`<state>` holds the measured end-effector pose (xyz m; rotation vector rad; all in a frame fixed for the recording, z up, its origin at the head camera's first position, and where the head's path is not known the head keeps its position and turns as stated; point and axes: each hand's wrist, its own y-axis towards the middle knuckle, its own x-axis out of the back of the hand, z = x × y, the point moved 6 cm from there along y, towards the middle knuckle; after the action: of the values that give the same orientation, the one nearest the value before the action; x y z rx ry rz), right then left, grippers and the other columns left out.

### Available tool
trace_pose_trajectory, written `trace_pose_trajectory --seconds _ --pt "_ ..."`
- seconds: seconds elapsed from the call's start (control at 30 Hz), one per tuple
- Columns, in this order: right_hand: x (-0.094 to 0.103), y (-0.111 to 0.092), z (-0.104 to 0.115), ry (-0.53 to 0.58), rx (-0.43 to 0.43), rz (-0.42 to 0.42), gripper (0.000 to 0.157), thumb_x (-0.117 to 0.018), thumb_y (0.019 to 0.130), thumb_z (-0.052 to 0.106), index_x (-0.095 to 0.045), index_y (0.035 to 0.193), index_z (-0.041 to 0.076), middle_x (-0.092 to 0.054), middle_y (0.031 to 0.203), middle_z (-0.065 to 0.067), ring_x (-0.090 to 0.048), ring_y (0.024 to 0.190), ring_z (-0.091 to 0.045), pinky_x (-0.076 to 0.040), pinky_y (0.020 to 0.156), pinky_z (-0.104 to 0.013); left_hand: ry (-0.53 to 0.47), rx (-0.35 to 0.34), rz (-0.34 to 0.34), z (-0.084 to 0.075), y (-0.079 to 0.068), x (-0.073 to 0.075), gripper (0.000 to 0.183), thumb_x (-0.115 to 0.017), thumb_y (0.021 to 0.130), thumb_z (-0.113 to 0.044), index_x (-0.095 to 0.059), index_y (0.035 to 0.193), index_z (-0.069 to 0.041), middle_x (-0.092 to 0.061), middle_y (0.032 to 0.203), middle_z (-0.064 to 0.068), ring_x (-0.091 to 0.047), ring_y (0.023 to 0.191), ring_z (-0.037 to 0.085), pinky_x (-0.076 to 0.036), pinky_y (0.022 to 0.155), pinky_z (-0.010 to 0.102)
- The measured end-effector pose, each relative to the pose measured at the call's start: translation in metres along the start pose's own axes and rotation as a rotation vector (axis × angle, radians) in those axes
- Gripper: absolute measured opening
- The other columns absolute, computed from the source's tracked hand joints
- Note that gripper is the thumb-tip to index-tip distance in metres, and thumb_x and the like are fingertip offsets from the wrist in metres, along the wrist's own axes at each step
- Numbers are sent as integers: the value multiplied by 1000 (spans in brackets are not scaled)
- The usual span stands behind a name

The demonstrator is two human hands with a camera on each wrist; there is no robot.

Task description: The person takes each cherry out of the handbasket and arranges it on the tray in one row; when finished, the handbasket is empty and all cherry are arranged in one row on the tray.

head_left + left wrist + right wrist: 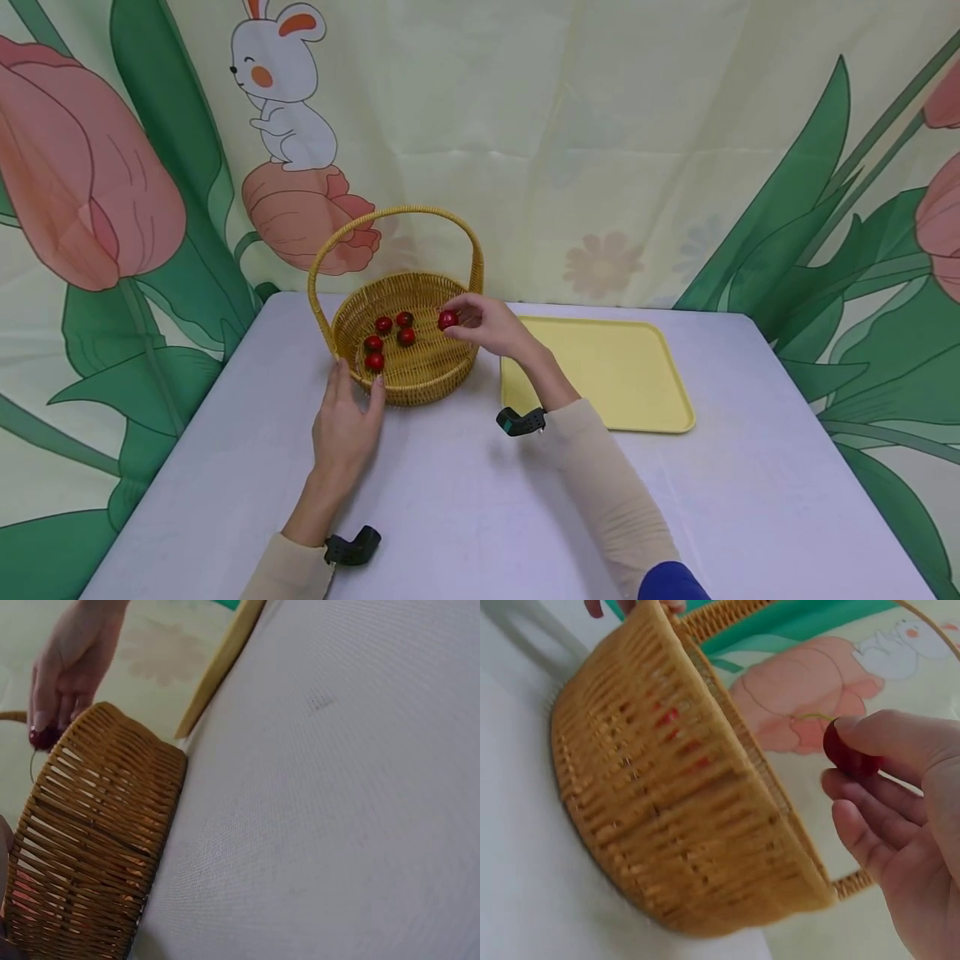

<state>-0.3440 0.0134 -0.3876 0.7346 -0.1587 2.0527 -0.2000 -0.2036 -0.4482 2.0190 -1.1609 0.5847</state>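
Observation:
In the head view, my right hand (487, 325) pinches a dark red cherry (447, 319) between thumb and fingertips, above the right side of a woven basket (420, 392). The right wrist view shows a thin green stem on this cherry (847, 754). Several more red cherries (374, 362) lie inside the basket, toward its left. With its fingers mostly straight, my left hand (347, 429) touches the basket's near-left rim. Only a sliver of that hand appears at the edge of the left wrist view, beside the basket wall (90, 832).
A tall arched handle (397, 212) rises over the basket. Right of it, partly beneath my right forearm, lies a yellow tray (622, 367). Both stand on a white-covered table (450, 508). Behind hangs a backdrop (637, 125) printed with tulips and a rabbit.

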Motion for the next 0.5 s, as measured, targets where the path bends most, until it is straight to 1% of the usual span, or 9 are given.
trace_pose_trajectory --seconds 0.17,0.3,0.5 --pt "16 -8 -12 48 -9 -46 37 -74 90 19 -67 124 8 -71 109 -10 -68 96 -21 -56 83 -30 -1 2 -6 -1 0 1 77 -53 99 -44 -36 149 11 -40 153 32 -48 134 48 -47 103 59" --pt "28 -15 -24 91 -23 -84 38 -75 89 18 -67 124 6 -71 111 -14 -68 97 -22 -56 83 -27 -8 -1 -8 -2 1 2 76 -54 99 -44 -36 149 11 -40 153 32 -49 134 49 -47 102 60" --pt "50 -27 -46 136 -44 -142 40 -75 90 16 -65 127 3 -68 119 -19 -68 106 -30 -57 86 -28 -15 1 8 -1 0 1 78 -52 100 -46 -34 150 10 -38 154 32 -46 136 48 -46 104 60"
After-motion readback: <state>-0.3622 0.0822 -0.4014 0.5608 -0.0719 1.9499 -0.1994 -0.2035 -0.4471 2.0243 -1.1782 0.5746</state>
